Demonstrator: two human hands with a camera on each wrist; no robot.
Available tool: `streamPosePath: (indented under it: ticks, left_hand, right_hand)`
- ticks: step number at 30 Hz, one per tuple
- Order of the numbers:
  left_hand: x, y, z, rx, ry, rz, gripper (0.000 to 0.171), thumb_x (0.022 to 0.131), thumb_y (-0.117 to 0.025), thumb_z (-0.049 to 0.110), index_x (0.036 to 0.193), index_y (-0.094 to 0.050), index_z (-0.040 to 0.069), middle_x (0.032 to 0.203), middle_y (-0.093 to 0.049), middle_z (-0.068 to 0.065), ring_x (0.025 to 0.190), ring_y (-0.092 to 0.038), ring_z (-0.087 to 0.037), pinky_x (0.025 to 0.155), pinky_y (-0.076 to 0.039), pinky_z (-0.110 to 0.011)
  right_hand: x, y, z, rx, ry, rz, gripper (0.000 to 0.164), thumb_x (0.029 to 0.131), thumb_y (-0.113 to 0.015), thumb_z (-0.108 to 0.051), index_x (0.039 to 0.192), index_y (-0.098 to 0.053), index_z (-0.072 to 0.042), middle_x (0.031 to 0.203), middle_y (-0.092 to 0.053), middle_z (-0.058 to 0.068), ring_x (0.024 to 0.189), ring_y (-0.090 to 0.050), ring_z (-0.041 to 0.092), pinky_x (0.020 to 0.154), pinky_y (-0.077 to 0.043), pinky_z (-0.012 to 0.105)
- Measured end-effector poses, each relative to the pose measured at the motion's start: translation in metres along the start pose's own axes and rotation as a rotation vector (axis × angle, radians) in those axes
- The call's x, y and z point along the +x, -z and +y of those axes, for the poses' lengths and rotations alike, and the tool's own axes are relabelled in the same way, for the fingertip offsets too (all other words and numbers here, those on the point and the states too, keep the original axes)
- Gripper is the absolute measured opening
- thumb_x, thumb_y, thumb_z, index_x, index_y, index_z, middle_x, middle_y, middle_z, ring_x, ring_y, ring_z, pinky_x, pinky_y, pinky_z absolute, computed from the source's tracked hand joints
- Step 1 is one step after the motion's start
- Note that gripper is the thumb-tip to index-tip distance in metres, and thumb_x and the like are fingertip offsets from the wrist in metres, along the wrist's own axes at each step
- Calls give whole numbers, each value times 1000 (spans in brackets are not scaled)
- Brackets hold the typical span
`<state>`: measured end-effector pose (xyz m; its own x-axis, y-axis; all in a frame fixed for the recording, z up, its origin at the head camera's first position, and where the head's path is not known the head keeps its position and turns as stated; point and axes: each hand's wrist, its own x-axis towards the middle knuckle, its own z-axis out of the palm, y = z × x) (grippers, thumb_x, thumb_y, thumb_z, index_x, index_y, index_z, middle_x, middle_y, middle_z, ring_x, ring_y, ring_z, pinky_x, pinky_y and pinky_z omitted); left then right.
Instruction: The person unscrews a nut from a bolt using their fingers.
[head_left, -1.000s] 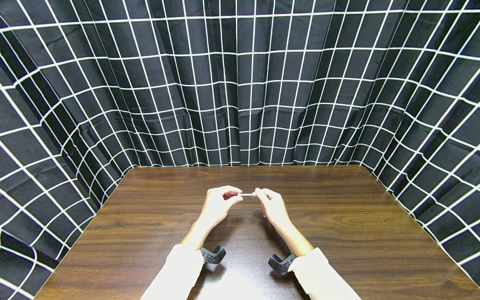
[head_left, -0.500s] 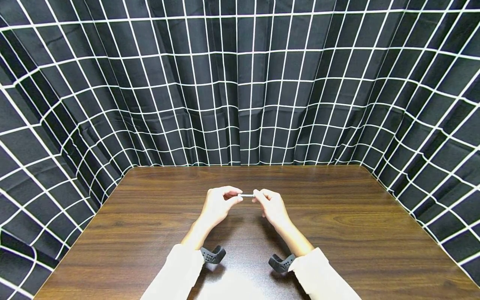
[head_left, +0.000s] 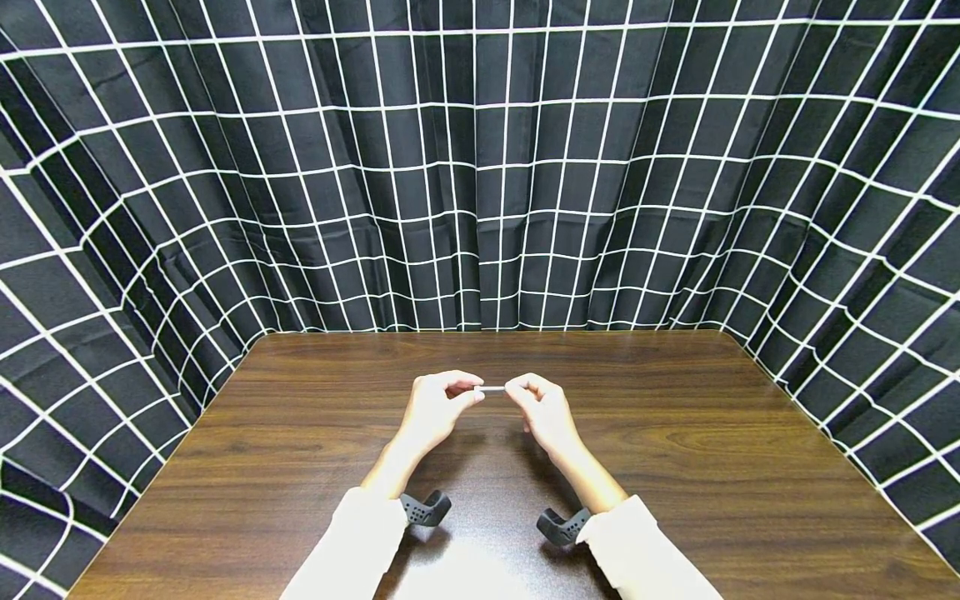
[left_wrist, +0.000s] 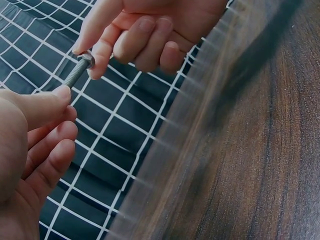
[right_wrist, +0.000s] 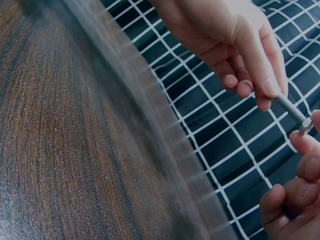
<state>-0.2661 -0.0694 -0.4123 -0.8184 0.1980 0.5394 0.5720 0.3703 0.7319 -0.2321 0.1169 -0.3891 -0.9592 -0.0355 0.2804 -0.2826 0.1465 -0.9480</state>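
A thin metal bolt (head_left: 492,388) is held level above the table between both hands. My left hand (head_left: 435,410) pinches one end of it between thumb and fingers; those fingertips hide that end. At the other end, my right hand (head_left: 549,415) holds a hexagonal piece (right_wrist: 306,125) between its fingertips; I cannot tell whether this is the bolt's head or a nut. Threads show along the bare shank (left_wrist: 76,74) in the left wrist view. The remaining fingers of both hands are loosely curled and touch nothing else.
The brown wood-grain table (head_left: 675,433) lies beneath the hands. A black curtain with white grid lines (head_left: 495,183) surrounds its back and sides. Dark wrist straps (head_left: 427,509) sit at the cuffs of both pale sleeves (head_left: 637,550).
The right fingertips have shifted around the hexagonal end, covering it more in the head view. The left hand stays nearly still, with its grip on the bolt kept.
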Motion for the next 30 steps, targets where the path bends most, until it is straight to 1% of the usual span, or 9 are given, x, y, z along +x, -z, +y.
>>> streamPosePath:
  ticks: [4, 9, 10, 13, 16, 18, 20, 25, 30]
  left_hand:
    - [1, 0, -1, 2, 7, 3, 14, 81, -77, 10, 95, -75, 9, 84, -73, 3, 70, -65, -7, 64, -51, -26]
    - [1, 1, 0, 11, 8, 4, 15, 81, -77, 10, 95, -75, 8, 84, -73, 4, 69, -64, -6, 63, -50, -26]
    - [1, 1, 0, 11, 6, 3, 15, 81, -77, 10, 95, -75, 8, 84, -73, 4, 69, -64, -6, 63, -50, -26]
    - [1, 1, 1, 11, -2, 1, 16, 82, -76, 11, 96, -75, 6, 84, -73, 3, 69, -64, -7, 63, -50, -26]
    - [1, 0, -1, 12, 2, 2, 16, 82, -77, 11, 97, -75, 6, 85, -73, 4, 70, -64, -7, 63, -50, -26]
    - [1, 0, -2, 13, 1, 4, 15, 82, -77, 11, 97, -75, 7, 85, -73, 4, 70, -64, -7, 63, -50, -26]
    - [1, 0, -3, 18, -1, 7, 15, 82, -77, 12, 96, -75, 8, 85, -73, 4, 70, -64, -7, 63, -50, -26]
    - [1, 0, -3, 26, -3, 14, 15, 80, -78, 11, 96, -76, 11, 84, -73, 5, 70, -64, -7, 64, -50, -26]
    - [1, 0, -3, 17, -8, 21, 15, 81, -78, 9, 95, -76, 11, 83, -73, 4, 68, -64, -7, 62, -50, -26]
  right_hand:
    - [-1, 0, -2, 28, 13, -9, 15, 92, -59, 2, 98, -61, 15, 51, -46, -1, 41, -39, 6, 44, -34, 20]
    - [1, 1, 3, 68, 23, -31, 15, 92, -60, 1, 100, -61, 14, 52, -50, -4, 41, -39, 8, 43, -34, 20]
    - [3, 2, 8, 77, 25, -34, 16, 92, -60, 1, 101, -61, 14, 53, -50, -4, 41, -39, 8, 43, -33, 20]
    - [6, 2, 20, 91, 46, -31, 17, 92, -61, 1, 103, -62, 13, 52, -49, 1, 41, -39, 9, 42, -33, 20]
    - [10, 2, 32, 93, 64, -18, 18, 91, -63, 0, 106, -63, 10, 51, -47, 9, 40, -38, 11, 41, -31, 21]
    - [10, 1, 33, 89, 75, -9, 18, 90, -65, 0, 105, -64, 8, 51, -46, 12, 39, -38, 11, 41, -30, 20]
    - [9, 0, 33, 91, 88, -8, 19, 89, -65, -1, 106, -64, 8, 50, -44, 10, 39, -37, 10, 40, -30, 21]
    - [9, 0, 33, 112, 113, -18, 22, 88, -65, 3, 107, -61, 11, 49, -41, -4, 39, -36, 6, 40, -28, 20]
    - [9, 0, 34, 122, 119, -20, 21, 86, -64, 6, 106, -62, 10, 49, -40, -6, 39, -36, 5, 40, -27, 18]
